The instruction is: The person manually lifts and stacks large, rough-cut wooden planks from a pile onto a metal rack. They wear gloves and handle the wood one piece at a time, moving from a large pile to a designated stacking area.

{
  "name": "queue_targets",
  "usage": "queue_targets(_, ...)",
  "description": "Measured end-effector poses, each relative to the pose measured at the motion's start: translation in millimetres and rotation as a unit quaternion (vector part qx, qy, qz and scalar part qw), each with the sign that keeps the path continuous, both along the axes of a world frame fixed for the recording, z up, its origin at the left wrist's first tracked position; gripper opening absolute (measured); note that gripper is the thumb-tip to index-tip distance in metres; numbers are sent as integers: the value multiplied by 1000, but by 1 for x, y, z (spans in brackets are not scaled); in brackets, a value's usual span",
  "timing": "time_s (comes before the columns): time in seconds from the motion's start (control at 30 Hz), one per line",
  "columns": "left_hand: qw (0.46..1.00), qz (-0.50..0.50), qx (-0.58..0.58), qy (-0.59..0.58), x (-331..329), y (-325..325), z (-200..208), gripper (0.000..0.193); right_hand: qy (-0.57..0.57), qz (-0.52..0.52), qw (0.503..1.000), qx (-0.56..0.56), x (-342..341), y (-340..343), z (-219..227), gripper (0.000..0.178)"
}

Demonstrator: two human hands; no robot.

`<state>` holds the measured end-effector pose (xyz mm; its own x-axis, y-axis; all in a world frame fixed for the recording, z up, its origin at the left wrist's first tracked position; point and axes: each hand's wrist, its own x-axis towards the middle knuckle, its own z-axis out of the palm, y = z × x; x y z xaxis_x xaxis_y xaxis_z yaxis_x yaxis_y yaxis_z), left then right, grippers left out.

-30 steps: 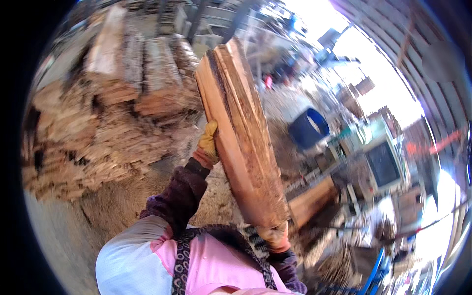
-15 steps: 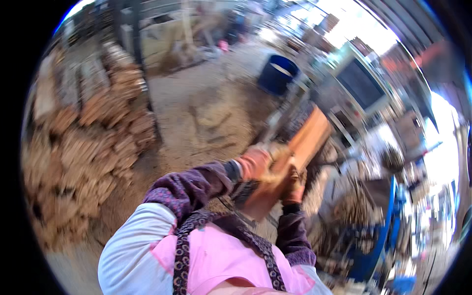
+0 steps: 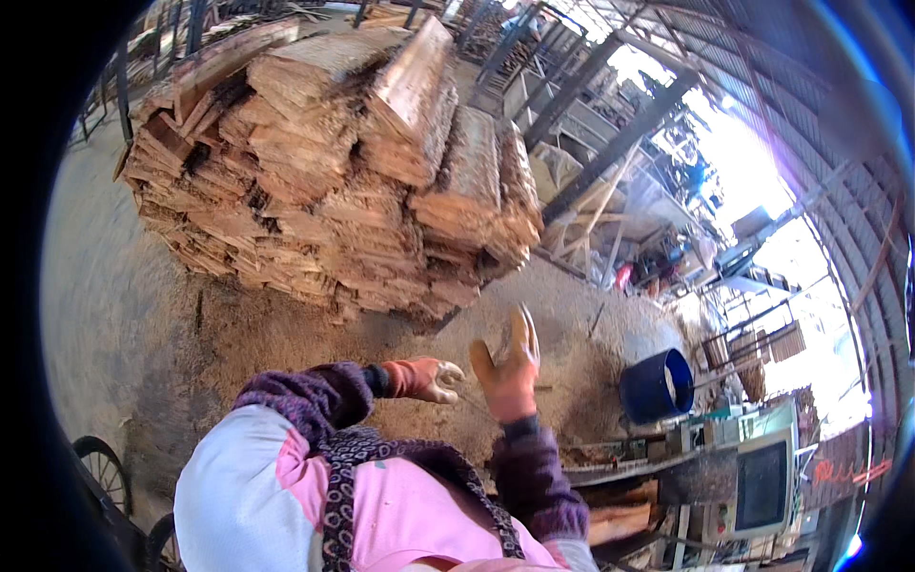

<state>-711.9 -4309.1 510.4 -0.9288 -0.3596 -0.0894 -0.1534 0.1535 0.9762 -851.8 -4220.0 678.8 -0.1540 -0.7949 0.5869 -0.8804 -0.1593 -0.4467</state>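
Note:
My left hand (image 3: 425,379), in an orange glove with pale, worn fingers, hangs in the air with its fingers loosely curved and apart. Beside it my right hand (image 3: 512,370), gloved the same way, is raised with the fingers stretched out and the thumb spread. Neither holds anything. Ahead of both hands lies a large stack of rough-sawn wood slabs (image 3: 324,205), piled several layers high with bark on some edges. One thick slab (image 3: 415,105) rests on top, its flat face up.
A dark blue barrel (image 3: 658,386) stands at right. Below it is a machine with a dark-screened panel (image 3: 762,484) and an orange-brown wood piece (image 3: 618,522) alongside. A spoked wheel (image 3: 103,474) shows at lower left. Sawdust covers the floor (image 3: 276,334); a post (image 3: 624,143) slants behind the stack.
The orange-brown slab that both hands held is out of them now. My view has swung left to the wood stack, and the machine and barrel have shifted down and right.

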Motion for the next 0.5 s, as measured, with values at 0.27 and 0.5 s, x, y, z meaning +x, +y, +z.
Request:
queue_targets(0.27,990,35,91,100,15,-100,-70,45,247,-43,967,-45,144,-326,109,105)
queue_targets(0.5,904,-23,351,241,24,-180,71,63,51,21,997,-45,49,-305,135,66)
